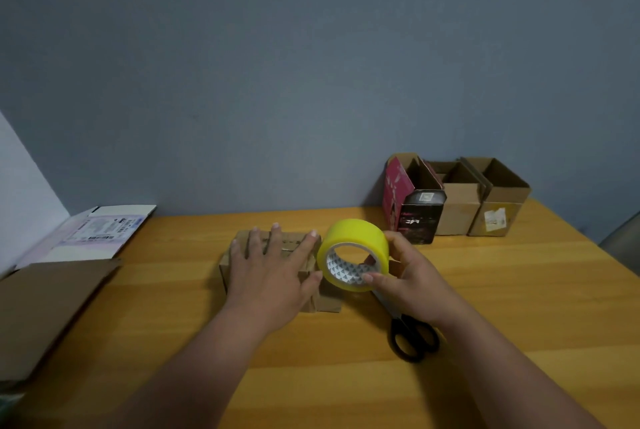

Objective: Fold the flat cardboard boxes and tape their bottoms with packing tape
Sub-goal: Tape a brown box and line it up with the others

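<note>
A small brown cardboard box (327, 302) lies in the middle of the wooden table, its folded flaps facing up. My left hand (273, 269) presses flat on those flaps with fingers spread and straight. My right hand (403, 271) grips a yellow roll of packing tape (356, 243), held on edge at the box's right end, thumb in the core and fingers round the outside. Most of the box top is hidden under my left hand.
Black-handled scissors (412, 338) lie on the table under my right wrist. Three upright open boxes stand at the back right: a pink and black one (412, 207) and two brown ones (460, 200) (498, 200). Flat cardboard (45, 311) and a white printed flat box (93, 234) lie at the left.
</note>
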